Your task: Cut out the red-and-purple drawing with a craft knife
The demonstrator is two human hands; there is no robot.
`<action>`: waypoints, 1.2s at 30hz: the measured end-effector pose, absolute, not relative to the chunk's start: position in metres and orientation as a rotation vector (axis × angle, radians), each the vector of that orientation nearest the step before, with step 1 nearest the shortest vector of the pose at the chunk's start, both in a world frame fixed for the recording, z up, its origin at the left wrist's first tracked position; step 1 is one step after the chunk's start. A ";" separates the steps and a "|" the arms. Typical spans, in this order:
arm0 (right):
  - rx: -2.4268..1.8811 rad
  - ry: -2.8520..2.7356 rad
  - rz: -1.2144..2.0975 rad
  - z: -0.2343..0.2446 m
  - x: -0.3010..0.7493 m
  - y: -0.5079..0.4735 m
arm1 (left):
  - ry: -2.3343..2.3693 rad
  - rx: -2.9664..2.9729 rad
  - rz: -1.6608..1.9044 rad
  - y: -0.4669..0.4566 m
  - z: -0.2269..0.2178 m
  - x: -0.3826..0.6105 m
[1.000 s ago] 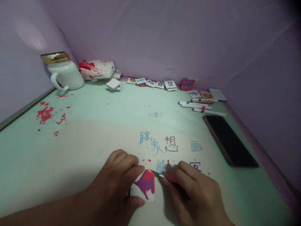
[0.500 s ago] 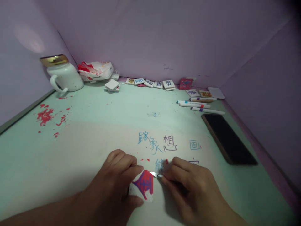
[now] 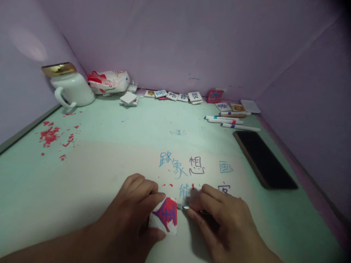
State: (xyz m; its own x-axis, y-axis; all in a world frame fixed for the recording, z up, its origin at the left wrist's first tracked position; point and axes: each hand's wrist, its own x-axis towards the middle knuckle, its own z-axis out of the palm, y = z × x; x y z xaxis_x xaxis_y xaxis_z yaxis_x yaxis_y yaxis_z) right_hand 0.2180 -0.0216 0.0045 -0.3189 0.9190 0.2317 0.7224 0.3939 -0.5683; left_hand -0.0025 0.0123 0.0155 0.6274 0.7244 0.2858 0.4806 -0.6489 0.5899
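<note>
Between its thumb and fingers, my left hand (image 3: 137,208) pinches a small square tile (image 3: 164,216) by the left side. The tile has a red patch with a purple character on it, and white shows at its left and lower parts. My right hand (image 3: 225,215) grips a thin metal craft knife (image 3: 184,207), its handle mostly hidden by the fingers. The knife's tip is at the tile's right edge; whether it touches I cannot tell. A few red flakes (image 3: 168,185) lie just beyond the tile.
A phone (image 3: 263,160) lies at right, with several markers (image 3: 227,120) behind it. Character tiles (image 3: 183,97) line the back wall. At back left stand a white mug (image 3: 74,89) with a gold lid and a tissue packet (image 3: 109,82). Red scraps (image 3: 49,135) lie at left.
The knife's tip has shifted slightly down along the tile's right edge, and less of the blade shows. My left hand keeps its hold on the tile. The whole view has shifted slightly.
</note>
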 end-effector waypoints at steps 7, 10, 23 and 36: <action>-1.424 -2.026 0.433 -0.002 0.219 -0.026 | 0.939 2.386 0.691 0.012 0.016 -0.001; -1.414 -1.991 0.416 -0.005 0.220 -0.026 | 0.963 2.393 0.675 0.012 0.015 -0.002; -1.387 -1.997 0.309 -0.006 0.212 -0.022 | 0.993 2.371 0.690 0.010 0.014 -0.001; -1.317 -2.185 0.178 0.002 0.213 -0.018 | 0.965 2.359 0.690 0.009 0.009 -0.005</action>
State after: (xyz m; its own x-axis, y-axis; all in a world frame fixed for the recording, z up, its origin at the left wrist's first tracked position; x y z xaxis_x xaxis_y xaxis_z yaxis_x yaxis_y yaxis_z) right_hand 0.2131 -0.0182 0.0016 -0.3480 0.8453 0.4054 0.7685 0.5049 -0.3930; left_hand -0.0048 0.0087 0.0089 0.6211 0.7384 0.2626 0.4877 -0.6265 0.6080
